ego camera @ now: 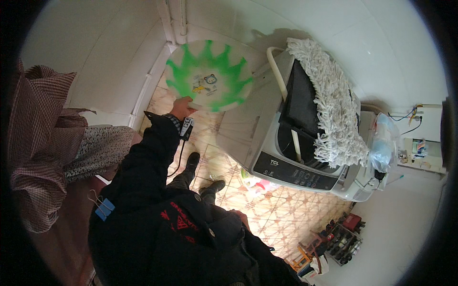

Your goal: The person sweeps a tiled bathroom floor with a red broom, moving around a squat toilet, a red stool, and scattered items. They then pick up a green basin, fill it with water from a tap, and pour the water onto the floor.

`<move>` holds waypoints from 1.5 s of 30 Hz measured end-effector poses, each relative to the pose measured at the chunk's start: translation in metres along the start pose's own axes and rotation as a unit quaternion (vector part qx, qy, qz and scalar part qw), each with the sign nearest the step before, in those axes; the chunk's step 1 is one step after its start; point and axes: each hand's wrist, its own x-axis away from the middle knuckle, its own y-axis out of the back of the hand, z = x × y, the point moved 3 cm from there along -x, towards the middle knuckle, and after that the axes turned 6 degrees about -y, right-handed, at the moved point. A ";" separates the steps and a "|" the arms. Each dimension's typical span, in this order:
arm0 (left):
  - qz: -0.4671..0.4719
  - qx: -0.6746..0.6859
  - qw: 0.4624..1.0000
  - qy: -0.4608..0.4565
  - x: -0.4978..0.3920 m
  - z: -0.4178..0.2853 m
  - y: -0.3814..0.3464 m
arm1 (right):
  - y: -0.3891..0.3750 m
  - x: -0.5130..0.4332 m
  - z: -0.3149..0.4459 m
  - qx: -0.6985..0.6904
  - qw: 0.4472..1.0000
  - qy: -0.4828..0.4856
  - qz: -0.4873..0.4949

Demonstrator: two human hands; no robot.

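A round white and green plastic basin (211, 77) with cartoon prints is held by its near rim in my left hand (182, 108). The basin is in the corner, to the left of a top-loading washing machine (243, 121). My right hand (241, 218) hangs low by my body, mostly hidden by the black jacket, so its fingers are hard to make out. The washing machine's lid stands partly raised, with a pale hose (277, 71) reaching into the drum opening. A shaggy white mat (327, 96) lies draped over the lid.
Checked cloth (43, 118) and speckled fabric (103, 146) are piled at the left. A plastic-wrapped package (383, 143) rests at the machine's right end. On the tiled floor (275, 207), a colourful plastic bag (259, 184) lies by the machine; a shoe rack (343, 239) and wooden stool (302, 257) stand at lower right.
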 end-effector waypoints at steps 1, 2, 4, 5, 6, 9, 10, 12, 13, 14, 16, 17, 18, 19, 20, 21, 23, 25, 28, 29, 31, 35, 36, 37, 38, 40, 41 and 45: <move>-0.014 -0.023 0.999 -0.035 -0.001 -0.002 0.009 | 0.000 0.002 0.002 0.089 0.993 0.071 -0.010; -0.027 -0.049 0.997 -0.059 -0.003 -0.003 0.017 | -0.001 0.003 0.000 0.095 0.993 0.065 0.000; -0.035 -0.055 0.995 -0.079 -0.017 0.000 0.023 | -0.002 0.005 -0.002 0.143 0.988 0.062 0.002; -0.025 -0.062 0.995 -0.068 -0.025 0.005 0.019 | -0.001 0.006 -0.005 0.090 0.996 0.019 0.003; 0.026 -0.080 0.996 -0.030 -0.032 0.016 0.012 | -0.001 0.006 -0.007 0.044 0.999 -0.011 0.003; -0.001 0.053 0.998 -0.021 -0.042 0.050 -0.022 | 0.000 0.009 -0.007 0.027 1.000 -0.016 0.002; -0.034 0.195 0.980 -0.004 -0.051 0.062 -0.036 | 0.000 0.010 -0.007 0.057 0.998 -0.025 -0.001; -0.068 0.346 0.936 -0.011 -0.052 0.078 -0.049 | 0.001 0.013 -0.006 -0.011 0.999 -0.044 -0.001; -0.056 0.319 0.946 -0.014 -0.052 0.079 -0.052 | 0.001 0.014 -0.006 -0.028 0.998 -0.057 -0.006; -0.034 0.227 0.972 -0.042 -0.050 0.078 -0.047 | 0.002 0.017 -0.006 -0.048 0.997 -0.067 -0.008; -0.005 0.213 0.976 -0.038 -0.051 0.063 -0.033 | 0.002 0.021 -0.004 -0.062 0.996 -0.053 -0.020; 0.012 0.171 0.984 -0.042 -0.052 0.052 -0.020 | 0.003 0.023 -0.005 -0.087 0.993 -0.081 -0.026; 0.018 0.153 0.988 -0.032 -0.054 0.038 -0.009 | 0.003 0.025 -0.005 -0.104 0.990 -0.085 -0.031; 0.033 0.056 0.996 -0.062 -0.056 0.021 0.001 | 0.004 0.027 -0.005 -0.120 0.988 -0.090 -0.035; 0.034 0.009 0.997 -0.069 -0.059 0.005 0.006 | 0.004 0.028 -0.003 -0.100 0.992 -0.072 -0.036; 0.008 -0.023 0.996 -0.086 -0.061 -0.009 0.013 | 0.004 0.030 -0.002 -0.081 0.995 -0.052 -0.035; 0.009 -0.071 0.993 -0.092 -0.059 -0.029 0.018 | 0.005 0.029 -0.001 -0.066 0.997 -0.034 -0.033; 0.071 -0.121 0.989 -0.047 -0.055 -0.032 0.019 | 0.006 0.031 -0.003 -0.078 0.996 -0.036 -0.033; 0.070 -0.079 0.994 -0.015 -0.050 -0.022 0.024 | 0.008 0.032 -0.005 -0.039 0.998 0.006 -0.046; 0.058 -0.080 0.995 -0.004 -0.050 -0.017 0.025 | 0.007 0.033 -0.009 -0.059 0.997 -0.034 -0.033; 0.019 -0.106 0.992 -0.064 -0.049 -0.015 0.025 | 0.007 0.034 -0.016 -0.077 0.994 -0.071 -0.025; 0.025 -0.052 0.997 -0.049 -0.044 -0.020 0.016 | 0.008 0.032 -0.015 0.088 0.990 0.099 -0.044; 0.036 -0.051 0.997 -0.036 -0.040 -0.023 0.015 | 0.009 0.031 -0.017 0.101 0.988 0.110 -0.041; 0.049 -0.052 0.997 -0.013 -0.036 -0.025 0.015 | 0.009 0.030 -0.019 0.116 0.985 0.122 -0.037; 0.038 -0.034 0.998 -0.019 -0.031 -0.028 0.018 | 0.010 0.029 -0.025 0.068 0.995 0.061 -0.034; 0.018 -0.009 1.000 -0.007 -0.020 -0.030 0.025 | 0.012 0.030 -0.038 -0.015 0.998 -0.043 -0.035; 0.016 0.032 0.999 0.001 -0.016 -0.030 0.027 | 0.013 0.031 -0.039 0.010 0.999 -0.013 -0.040; 0.011 0.056 0.998 0.004 -0.004 -0.015 0.017 | 0.012 0.035 -0.041 0.062 0.996 0.050 -0.046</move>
